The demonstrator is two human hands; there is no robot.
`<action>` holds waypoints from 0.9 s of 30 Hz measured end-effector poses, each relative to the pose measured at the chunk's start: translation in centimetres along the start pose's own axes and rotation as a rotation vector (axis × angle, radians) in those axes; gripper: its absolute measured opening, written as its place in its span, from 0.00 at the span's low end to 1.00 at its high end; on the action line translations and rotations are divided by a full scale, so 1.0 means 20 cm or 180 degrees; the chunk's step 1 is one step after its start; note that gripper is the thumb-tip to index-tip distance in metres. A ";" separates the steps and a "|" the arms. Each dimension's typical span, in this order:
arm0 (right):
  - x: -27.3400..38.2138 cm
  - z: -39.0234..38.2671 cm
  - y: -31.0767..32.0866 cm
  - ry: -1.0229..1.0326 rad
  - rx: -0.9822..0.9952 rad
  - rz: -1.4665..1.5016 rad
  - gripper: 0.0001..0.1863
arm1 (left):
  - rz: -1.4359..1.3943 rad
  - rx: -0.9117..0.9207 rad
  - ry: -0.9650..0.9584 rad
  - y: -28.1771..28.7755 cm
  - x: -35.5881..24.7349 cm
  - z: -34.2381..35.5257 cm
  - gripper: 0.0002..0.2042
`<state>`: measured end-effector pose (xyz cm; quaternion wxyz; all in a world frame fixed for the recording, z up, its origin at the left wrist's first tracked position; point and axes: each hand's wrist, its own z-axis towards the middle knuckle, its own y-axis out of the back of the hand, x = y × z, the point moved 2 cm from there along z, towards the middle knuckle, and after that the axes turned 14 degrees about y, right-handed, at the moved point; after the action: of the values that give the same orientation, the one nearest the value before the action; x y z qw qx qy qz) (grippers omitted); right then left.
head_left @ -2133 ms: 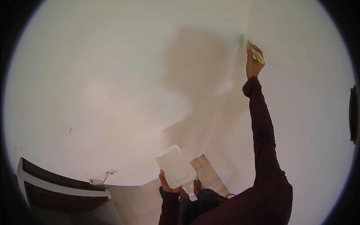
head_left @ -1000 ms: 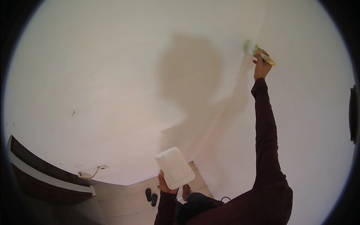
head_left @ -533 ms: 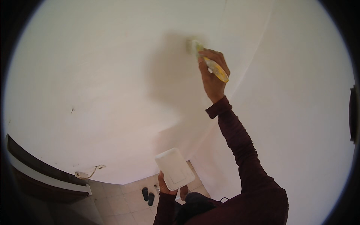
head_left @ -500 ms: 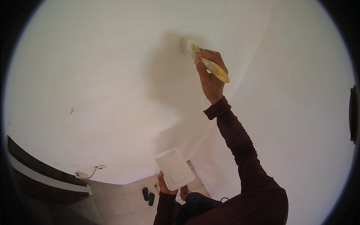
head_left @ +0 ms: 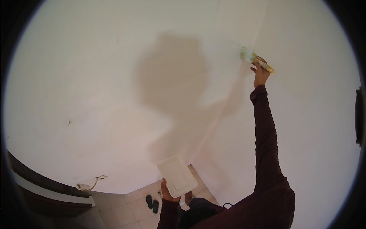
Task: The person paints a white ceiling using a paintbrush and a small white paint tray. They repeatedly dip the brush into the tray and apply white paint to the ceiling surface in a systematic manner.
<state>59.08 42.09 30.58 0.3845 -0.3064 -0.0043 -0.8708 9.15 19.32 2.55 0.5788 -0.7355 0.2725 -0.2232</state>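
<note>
My right hand (head_left: 261,73) grips a paintbrush (head_left: 268,68) with a yellow, paint-smeared handle. Its wide, pale greenish bristles are at the wall corner, up and to the right; I cannot tell how firmly they touch. Low in the middle, my left hand (head_left: 168,191) holds a shallow white rectangular tray (head_left: 177,176) by its near left edge, thumb over the rim. Whether any paint lies in the tray is hard to tell. The pale wall (head_left: 99,76) fills most of the view, with my shadow cast on it.
A second wall (head_left: 312,114) meets the first on the right. Down left, a fixture with a hanging cord (head_left: 90,185) sticks out near a dark-and-white ledge (head_left: 49,194). Black slippers (head_left: 152,204) lie on the tiled floor (head_left: 129,210). A dark object (head_left: 358,116) is at the far right edge.
My right hand has swept the brush to the right, from the left wall to the corner, with the arm stretched out farther. The left hand and tray have barely moved.
</note>
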 end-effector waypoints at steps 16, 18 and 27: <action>0.61 -0.60 -0.55 0.0803 0.0686 -0.0139 0.10 | 0.0286 -0.0093 0.0102 0.05 0.00 0.01 0.34; 0.70 -0.65 -0.61 0.0660 0.0976 0.0368 0.10 | 0.0343 -0.0078 0.0117 0.07 -0.01 0.01 0.35; 0.34 -0.18 -0.15 -0.0031 0.0173 0.0692 0.16 | 0.0609 -0.0199 0.0107 0.14 0.00 -0.02 0.38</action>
<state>51.63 38.72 32.05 0.4849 -0.2988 0.0035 -0.8219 8.51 18.52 0.01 0.5696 -0.7200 0.3580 -0.1705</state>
